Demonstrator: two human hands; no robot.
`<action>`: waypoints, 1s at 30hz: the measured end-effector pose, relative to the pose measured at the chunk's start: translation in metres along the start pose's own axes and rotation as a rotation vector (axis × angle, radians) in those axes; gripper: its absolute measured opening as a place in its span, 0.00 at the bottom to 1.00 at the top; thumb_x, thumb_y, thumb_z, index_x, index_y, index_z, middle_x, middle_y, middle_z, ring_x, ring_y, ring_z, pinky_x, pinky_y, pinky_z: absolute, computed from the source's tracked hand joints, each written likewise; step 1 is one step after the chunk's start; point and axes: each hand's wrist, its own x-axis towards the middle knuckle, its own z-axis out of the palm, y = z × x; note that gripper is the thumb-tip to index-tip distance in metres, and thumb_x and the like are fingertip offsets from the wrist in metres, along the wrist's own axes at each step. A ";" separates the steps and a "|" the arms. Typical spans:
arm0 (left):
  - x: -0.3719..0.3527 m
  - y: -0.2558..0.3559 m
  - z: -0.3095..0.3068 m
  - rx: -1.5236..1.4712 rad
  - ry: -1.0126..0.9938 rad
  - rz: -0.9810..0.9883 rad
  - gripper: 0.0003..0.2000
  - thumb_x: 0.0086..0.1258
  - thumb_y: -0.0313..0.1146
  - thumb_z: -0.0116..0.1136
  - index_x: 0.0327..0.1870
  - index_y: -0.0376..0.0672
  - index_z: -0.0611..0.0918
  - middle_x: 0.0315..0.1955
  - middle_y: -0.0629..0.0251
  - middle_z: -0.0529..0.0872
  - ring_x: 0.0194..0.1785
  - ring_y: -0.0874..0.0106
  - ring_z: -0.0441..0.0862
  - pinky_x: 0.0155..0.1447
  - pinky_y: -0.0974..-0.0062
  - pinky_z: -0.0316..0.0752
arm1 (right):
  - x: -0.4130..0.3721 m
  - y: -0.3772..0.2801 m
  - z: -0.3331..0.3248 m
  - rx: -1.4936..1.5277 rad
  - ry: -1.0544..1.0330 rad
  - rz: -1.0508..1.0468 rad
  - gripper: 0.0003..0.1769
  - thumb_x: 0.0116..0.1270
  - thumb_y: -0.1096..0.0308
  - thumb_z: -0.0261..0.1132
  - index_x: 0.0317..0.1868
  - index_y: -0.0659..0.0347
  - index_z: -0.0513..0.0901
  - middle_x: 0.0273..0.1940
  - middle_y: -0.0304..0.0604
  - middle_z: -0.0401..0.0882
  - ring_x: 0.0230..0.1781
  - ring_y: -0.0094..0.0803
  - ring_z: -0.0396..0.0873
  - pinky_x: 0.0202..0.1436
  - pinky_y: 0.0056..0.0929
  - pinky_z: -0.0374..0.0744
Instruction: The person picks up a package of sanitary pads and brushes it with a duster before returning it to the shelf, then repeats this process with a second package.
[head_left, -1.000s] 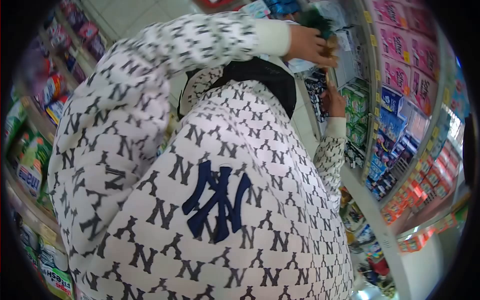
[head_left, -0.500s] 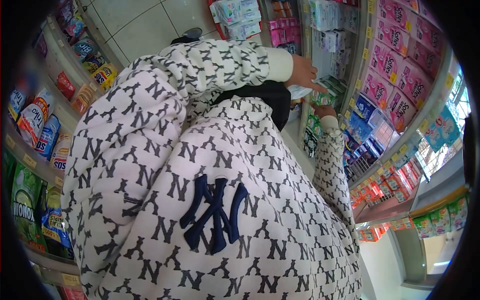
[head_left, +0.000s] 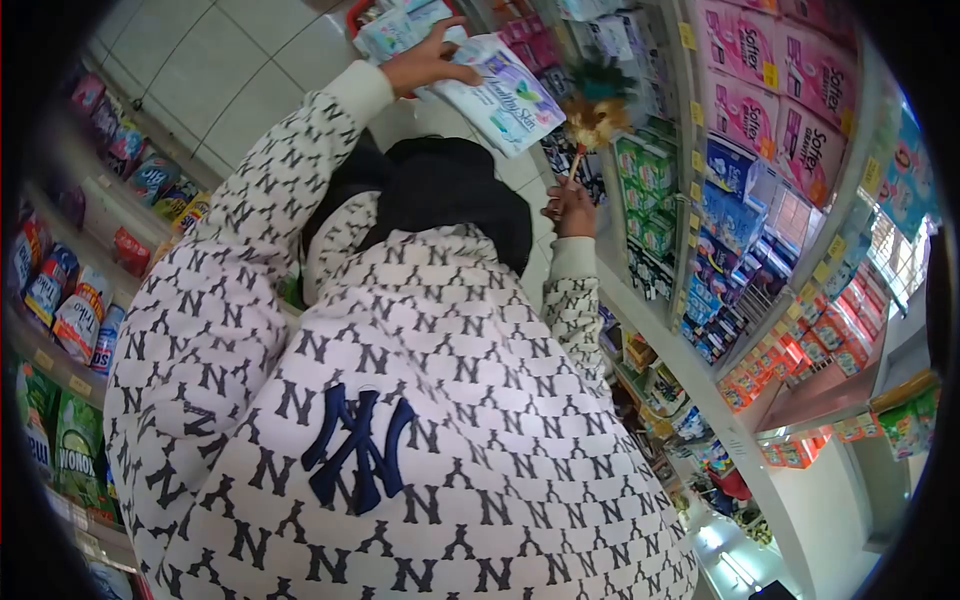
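My left hand is closed on one end of a white and pale-blue soft pack marked "Healthy Skin". It holds the pack out over the floor, beside a red basket with similar packs in it. The handle of a feather duster is gripped in my right hand. The duster's brown and dark green feathers point up toward the shelf and are partly blurred. Green packs stand on the shelf just right of the duster.
Shelves on the right carry pink Softex packs, blue packs and orange-red packs. At left, another shelf holds detergent and cleaner pouches. Pale floor tiles lie between the shelves, and a white shelf edge runs close to my right arm.
My left hand has moved left, away from the shelf, and the pack now shows plainly in it. My right hand has drawn back, bringing the feather duster into sight. The view has shifted.
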 end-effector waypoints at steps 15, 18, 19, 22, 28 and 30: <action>-0.065 -0.189 0.065 -0.244 0.014 -0.134 0.61 0.45 0.26 0.78 0.77 0.40 0.43 0.66 0.57 0.66 0.71 0.67 0.62 0.72 0.70 0.60 | 0.117 0.093 0.042 -0.339 -0.342 0.348 0.22 0.75 0.48 0.53 0.57 0.53 0.78 0.38 0.34 0.84 0.09 0.14 0.59 0.10 0.17 0.55; -0.043 -0.271 0.064 -0.636 -0.050 -0.337 0.54 0.42 0.22 0.77 0.74 0.37 0.56 0.64 0.58 0.72 0.69 0.66 0.67 0.73 0.68 0.61 | 0.193 0.156 0.018 -0.457 -0.371 0.238 0.16 0.77 0.58 0.53 0.55 0.54 0.80 0.34 0.32 0.82 0.17 0.16 0.63 0.21 0.15 0.60; -0.030 -0.289 0.060 -0.804 -0.137 -0.417 0.52 0.41 0.21 0.76 0.73 0.36 0.60 0.63 0.57 0.74 0.69 0.64 0.68 0.73 0.66 0.61 | 0.202 0.160 0.021 -0.392 -0.378 0.310 0.14 0.77 0.61 0.53 0.54 0.53 0.82 0.33 0.32 0.83 0.26 0.18 0.72 0.30 0.13 0.67; 0.019 -0.319 0.058 -1.191 -0.333 -0.339 0.49 0.38 0.22 0.77 0.70 0.35 0.66 0.62 0.57 0.76 0.68 0.62 0.71 0.73 0.63 0.63 | 0.223 0.210 0.020 -0.227 -0.506 0.193 0.16 0.75 0.66 0.57 0.60 0.57 0.78 0.42 0.37 0.83 0.26 0.16 0.71 0.29 0.16 0.69; 0.065 -0.426 0.110 -1.164 -0.195 -0.377 0.48 0.38 0.21 0.76 0.70 0.35 0.66 0.61 0.58 0.78 0.64 0.64 0.74 0.71 0.65 0.65 | 0.238 0.204 -0.019 -0.721 -0.614 -0.185 0.19 0.64 0.78 0.65 0.56 0.62 0.79 0.51 0.44 0.83 0.50 0.33 0.81 0.56 0.30 0.78; 0.079 -0.430 0.115 -1.130 -0.200 -0.369 0.48 0.39 0.21 0.75 0.70 0.35 0.66 0.60 0.59 0.79 0.63 0.64 0.75 0.70 0.66 0.65 | 0.272 0.135 -0.044 -0.845 -0.410 -0.500 0.16 0.59 0.77 0.68 0.49 0.59 0.83 0.45 0.46 0.85 0.47 0.37 0.83 0.55 0.33 0.79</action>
